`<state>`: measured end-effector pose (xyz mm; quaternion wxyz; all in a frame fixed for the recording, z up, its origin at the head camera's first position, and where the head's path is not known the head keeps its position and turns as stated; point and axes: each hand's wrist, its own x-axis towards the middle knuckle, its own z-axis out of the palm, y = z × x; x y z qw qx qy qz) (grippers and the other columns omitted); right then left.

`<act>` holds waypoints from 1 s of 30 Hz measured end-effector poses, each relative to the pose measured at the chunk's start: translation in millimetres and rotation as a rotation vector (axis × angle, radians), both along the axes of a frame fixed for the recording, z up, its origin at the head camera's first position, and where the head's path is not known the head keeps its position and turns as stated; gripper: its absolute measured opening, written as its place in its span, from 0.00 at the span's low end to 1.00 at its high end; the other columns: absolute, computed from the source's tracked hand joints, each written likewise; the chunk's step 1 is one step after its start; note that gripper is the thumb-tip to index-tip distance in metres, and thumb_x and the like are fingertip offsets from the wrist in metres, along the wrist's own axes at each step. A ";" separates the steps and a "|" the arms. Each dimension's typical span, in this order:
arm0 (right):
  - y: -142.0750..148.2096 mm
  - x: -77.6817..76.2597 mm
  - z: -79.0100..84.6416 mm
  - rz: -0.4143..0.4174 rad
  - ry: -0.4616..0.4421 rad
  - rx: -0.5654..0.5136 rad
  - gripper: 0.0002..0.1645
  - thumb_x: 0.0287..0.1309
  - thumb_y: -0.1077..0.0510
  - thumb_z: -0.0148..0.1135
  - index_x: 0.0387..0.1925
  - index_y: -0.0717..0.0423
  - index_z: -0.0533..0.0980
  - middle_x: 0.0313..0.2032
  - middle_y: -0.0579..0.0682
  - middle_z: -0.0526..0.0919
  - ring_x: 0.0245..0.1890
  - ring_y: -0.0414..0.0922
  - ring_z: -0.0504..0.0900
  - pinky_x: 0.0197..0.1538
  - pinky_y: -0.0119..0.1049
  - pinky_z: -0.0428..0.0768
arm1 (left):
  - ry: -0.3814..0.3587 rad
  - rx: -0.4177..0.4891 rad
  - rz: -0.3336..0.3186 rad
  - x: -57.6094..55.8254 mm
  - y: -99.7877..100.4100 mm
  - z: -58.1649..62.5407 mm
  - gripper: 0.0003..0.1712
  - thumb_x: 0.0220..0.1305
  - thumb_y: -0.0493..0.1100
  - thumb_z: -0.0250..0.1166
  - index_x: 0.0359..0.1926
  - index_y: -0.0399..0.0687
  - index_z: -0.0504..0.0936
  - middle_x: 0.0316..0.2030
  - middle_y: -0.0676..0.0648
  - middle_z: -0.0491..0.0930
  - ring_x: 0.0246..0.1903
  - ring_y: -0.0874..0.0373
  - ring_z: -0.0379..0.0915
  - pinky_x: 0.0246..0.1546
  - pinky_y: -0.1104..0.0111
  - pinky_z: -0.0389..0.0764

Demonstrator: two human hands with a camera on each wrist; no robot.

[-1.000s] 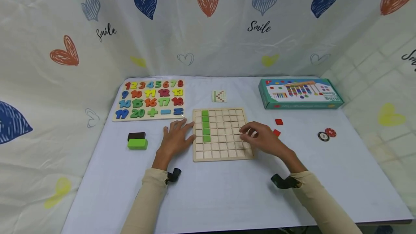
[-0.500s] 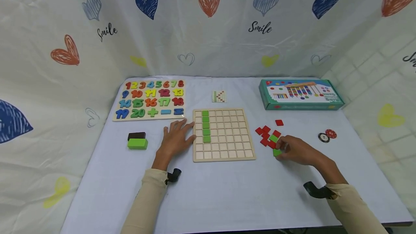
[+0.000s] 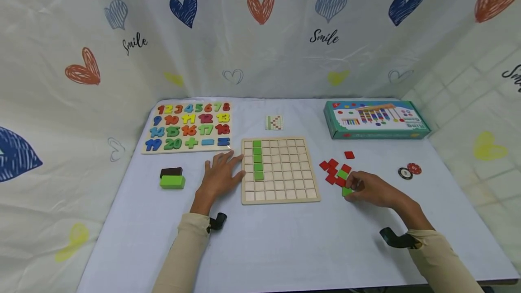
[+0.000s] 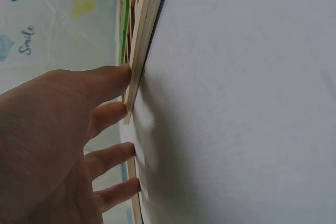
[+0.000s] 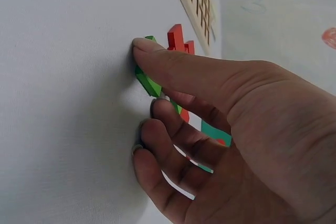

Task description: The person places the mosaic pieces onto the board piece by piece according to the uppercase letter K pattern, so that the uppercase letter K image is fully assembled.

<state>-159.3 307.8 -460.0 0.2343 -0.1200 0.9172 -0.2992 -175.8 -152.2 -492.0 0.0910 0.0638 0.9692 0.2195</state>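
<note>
A wooden grid board (image 3: pixel 285 196) lies on the table, with several green tiles (image 3: pixel 258 167) filling a column near its left side. My left hand (image 3: pixel 220 175) rests at the board's left edge, fingers spread; in the left wrist view its thumb and a fingertip touch the wooden rim (image 4: pixel 142 40). To the right of the board, my right hand (image 3: pixel 372 189) pinches a loose green tile (image 3: pixel 346 191) at the table surface. The right wrist view shows the thumb across this green tile (image 5: pixel 149 83), fingers curled behind. Beside it are red tiles (image 3: pixel 330 179) and another green tile (image 3: pixel 343 174).
A number puzzle board (image 3: pixel 187 125) stands back left, a small pattern card (image 3: pixel 274 122) behind the grid, and a teal box (image 3: pixel 376 121) back right. A green block (image 3: pixel 172 182) with a black one (image 3: pixel 171 172) lies left; round chips (image 3: pixel 405 172) lie far right.
My right hand has moved right and toward me, from the board's right edge to the loose tiles, uncovering the pile, and settled on a green tile. My left hand has stayed in place.
</note>
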 end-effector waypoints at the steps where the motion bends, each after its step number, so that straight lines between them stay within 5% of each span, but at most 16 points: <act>1: 0.0 0.2 -0.3 -0.001 -0.002 -0.002 0.22 0.58 0.53 0.80 0.46 0.56 0.78 0.42 0.51 0.79 0.46 0.50 0.76 0.42 0.38 0.81 | 0.000 0.002 0.000 0.5 0.1 0.1 0.36 0.76 0.57 0.65 0.80 0.62 0.69 0.82 0.45 0.59 0.81 0.40 0.46 0.76 0.29 0.44; 30: 3.9 6.0 -5.1 -0.022 0.033 -0.055 0.23 0.59 0.53 0.80 0.49 0.56 0.78 0.42 0.51 0.79 0.44 0.49 0.76 0.40 0.33 0.80 | 0.032 0.017 -0.005 1.0 -0.3 -2.0 0.36 0.75 0.57 0.65 0.79 0.60 0.70 0.81 0.43 0.60 0.80 0.39 0.48 0.75 0.28 0.46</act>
